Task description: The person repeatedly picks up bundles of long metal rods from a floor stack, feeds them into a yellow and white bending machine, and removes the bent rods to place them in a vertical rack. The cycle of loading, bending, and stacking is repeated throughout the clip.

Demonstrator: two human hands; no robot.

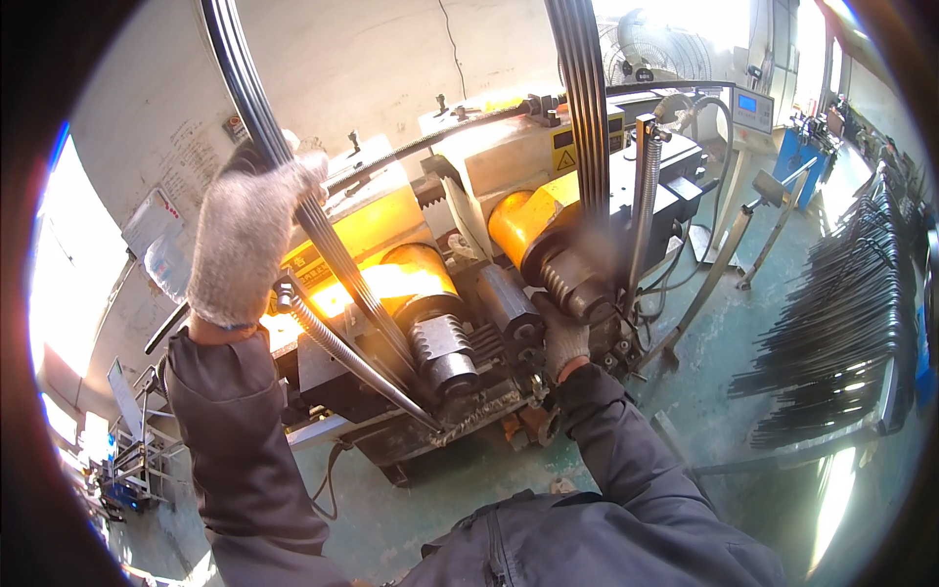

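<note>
My left hand [245,230], in a fuzzy pale work glove, is raised at the left of a machine with two rollers. Its fingers curl over a long dark bar with lengthwise ribs [342,259], which slants down to the left roller [440,344]. My right hand [564,338], also gloved, reaches in low beside the right roller [577,282]. It is next to a dark block [506,298] between the rollers, and its fingertips are hidden by the machine parts. A second ribbed bar [585,98] stands above the right roller. Both rollers have yellow housings [411,269] behind them.
Metal hoses [357,347] curve down at the machine's front. A thin dark rod [675,85] crosses behind the rollers. To the right, many long dark rods [831,323] lie on a rack, near a metal stand [719,264]. A control box [751,110] and a fan [655,54] are farther back.
</note>
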